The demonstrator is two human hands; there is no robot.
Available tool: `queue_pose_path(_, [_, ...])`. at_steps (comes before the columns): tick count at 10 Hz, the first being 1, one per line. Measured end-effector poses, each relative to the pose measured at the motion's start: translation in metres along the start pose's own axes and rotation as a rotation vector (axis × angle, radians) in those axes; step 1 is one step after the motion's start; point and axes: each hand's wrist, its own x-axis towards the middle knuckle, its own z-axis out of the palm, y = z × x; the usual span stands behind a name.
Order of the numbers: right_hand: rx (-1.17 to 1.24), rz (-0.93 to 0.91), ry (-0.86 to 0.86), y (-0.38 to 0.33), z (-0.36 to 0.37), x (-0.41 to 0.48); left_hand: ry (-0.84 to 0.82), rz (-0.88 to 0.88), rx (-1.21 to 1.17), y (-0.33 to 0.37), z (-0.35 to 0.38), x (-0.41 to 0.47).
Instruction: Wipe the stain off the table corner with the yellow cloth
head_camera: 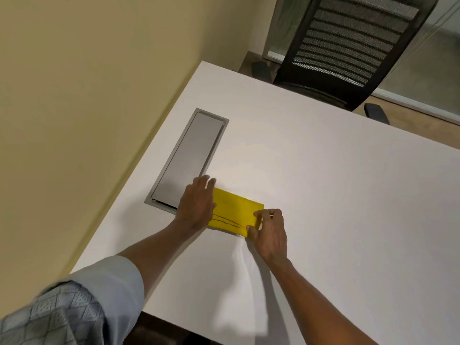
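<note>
A folded yellow cloth [235,212] lies flat on the white table [323,195], near the middle of the view. My left hand [196,202] rests flat on the cloth's left end, fingers stretched out and covering that end. My right hand [270,230] pinches the cloth's right near corner between thumb and fingers. The folded layers show as dark lines along the cloth's near edge. No stain is visible on the table surface. The table's far corner [204,63] lies beyond the hands, by the wall.
A grey metal cable hatch [191,155] is set flush into the table just beyond my left hand. A black mesh office chair [348,46] stands at the table's far edge. A beige wall [87,108] runs along the table's left side.
</note>
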Motion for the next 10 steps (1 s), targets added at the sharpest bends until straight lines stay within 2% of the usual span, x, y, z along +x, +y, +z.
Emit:
queue_pose_path(1, [-0.138,-0.229,0.108,-0.003,0.003,-0.011,-0.061,0.294,0.152,0.004,-0.001,-0.008])
queue_pose_path(2, [-0.274,-0.362,-0.065,-0.011,0.015,-0.018,-0.182,0.424,0.331,0.002,0.007,-0.024])
queue_pose_path(3, [-0.435,-0.304,-0.236,-0.005,0.031,-0.026,-0.340,0.400,0.387,-0.011,0.023,-0.042])
queue_pose_path(6, [-0.520,-0.302,-0.323,0.010,0.034,-0.027,-0.414,0.415,0.413,-0.023,0.028,-0.032])
queue_pose_path(9, [-0.347,-0.254,-0.222,0.035,-0.009,-0.057,-0.383,0.419,0.406,-0.004,0.002,-0.052])
queue_pose_path(10, [-0.295,-0.140,-0.190,0.049,-0.028,-0.079,-0.355,0.410,0.381,0.008,-0.007,-0.068])
